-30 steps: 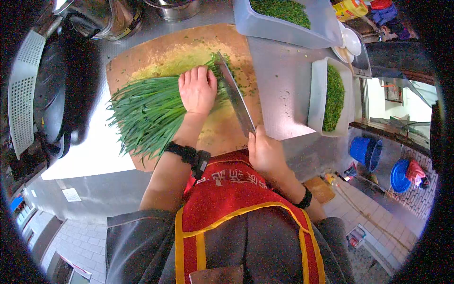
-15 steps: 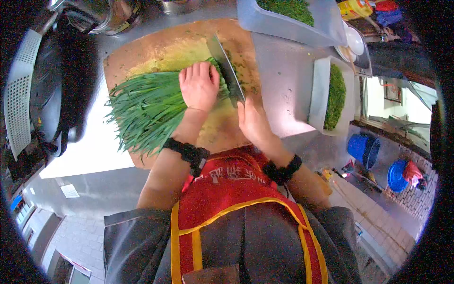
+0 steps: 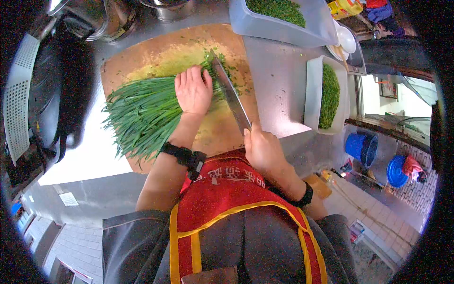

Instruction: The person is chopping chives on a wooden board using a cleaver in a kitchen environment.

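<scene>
A thick bunch of long green garlic chives [image 3: 142,111] lies across a worn round-cornered cutting board [image 3: 227,137]. My left hand [image 3: 194,92] presses on the bunch near its right end, fingers bent over the stalks. In my right hand [image 3: 265,149], closed round the handle, is a kitchen knife [image 3: 230,90] with a long broad blade. The blade slants up and left, just right of the stalk ends and my left fingers. Small chopped green pieces [image 3: 215,57] lie around the blade's tip. The knife handle is mostly hidden by my fingers.
A large translucent bin [image 3: 283,34] with chopped greens stands beyond the board. Another white container [image 3: 312,94] of chopped greens is at the right. Metal pots [image 3: 168,10] stand at the back, and a perforated white basket [image 3: 21,94] is at far left.
My right hand has drawn the knife toward my body and slightly right, away from the stalk ends. My left hand stays on the chives, its fingers a little shifted.
</scene>
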Motion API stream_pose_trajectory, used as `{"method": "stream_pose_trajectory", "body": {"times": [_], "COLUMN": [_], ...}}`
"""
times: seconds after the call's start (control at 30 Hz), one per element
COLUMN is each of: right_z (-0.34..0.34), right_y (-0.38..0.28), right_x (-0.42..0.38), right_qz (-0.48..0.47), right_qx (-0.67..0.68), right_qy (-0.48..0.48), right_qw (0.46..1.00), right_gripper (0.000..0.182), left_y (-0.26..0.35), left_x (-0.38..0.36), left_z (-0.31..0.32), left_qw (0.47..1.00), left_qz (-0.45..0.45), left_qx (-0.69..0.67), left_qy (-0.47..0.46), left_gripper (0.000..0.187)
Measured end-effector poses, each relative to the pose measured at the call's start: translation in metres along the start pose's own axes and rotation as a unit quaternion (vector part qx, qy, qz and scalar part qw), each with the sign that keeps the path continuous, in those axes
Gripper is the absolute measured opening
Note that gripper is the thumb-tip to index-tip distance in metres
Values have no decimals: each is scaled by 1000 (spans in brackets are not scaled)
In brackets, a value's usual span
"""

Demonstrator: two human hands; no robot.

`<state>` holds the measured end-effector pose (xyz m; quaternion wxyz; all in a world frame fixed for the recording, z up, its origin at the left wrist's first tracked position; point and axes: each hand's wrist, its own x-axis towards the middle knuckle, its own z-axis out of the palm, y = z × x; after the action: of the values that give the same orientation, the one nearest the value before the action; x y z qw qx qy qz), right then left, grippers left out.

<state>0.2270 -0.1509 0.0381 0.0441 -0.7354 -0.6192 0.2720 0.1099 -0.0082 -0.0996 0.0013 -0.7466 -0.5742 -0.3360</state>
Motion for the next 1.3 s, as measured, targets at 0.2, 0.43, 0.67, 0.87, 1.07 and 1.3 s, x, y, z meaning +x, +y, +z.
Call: {"method": "stream_pose_trajectory", "body": {"times": [0.2,0.43,0.67,0.87,1.07,1.3], "right_z": [10,53,1,2,33,54], "right_y": [11,29,1,1,14,20], "right_x": [25,63,10,2,35,57], "right_qz": [-14,-51,0,13,-59,-53], "right_qx": [39,69,25,13,17,46], "right_qy": [-7,108,67,13,59,115], "right_qw": [999,990,997,1000,996,991], "right_gripper": [23,21,25,22,23,20], "left_y": [2,-1,-3,-1,1,-3], "left_x": [1,-4,-3,-2,1,-1], "left_z": [-1,2,3,0,-2,1], "left_qw": [1000,1000,1000,1000,999,1000], "left_qz": [4,0,-21,-12,-12,-15], "left_qx": [-7,-17,-14,1,13,-18], "left_qy": [-19,-13,-10,-17,-44,-9], "left_gripper": [10,10,12,13,12,10]}}
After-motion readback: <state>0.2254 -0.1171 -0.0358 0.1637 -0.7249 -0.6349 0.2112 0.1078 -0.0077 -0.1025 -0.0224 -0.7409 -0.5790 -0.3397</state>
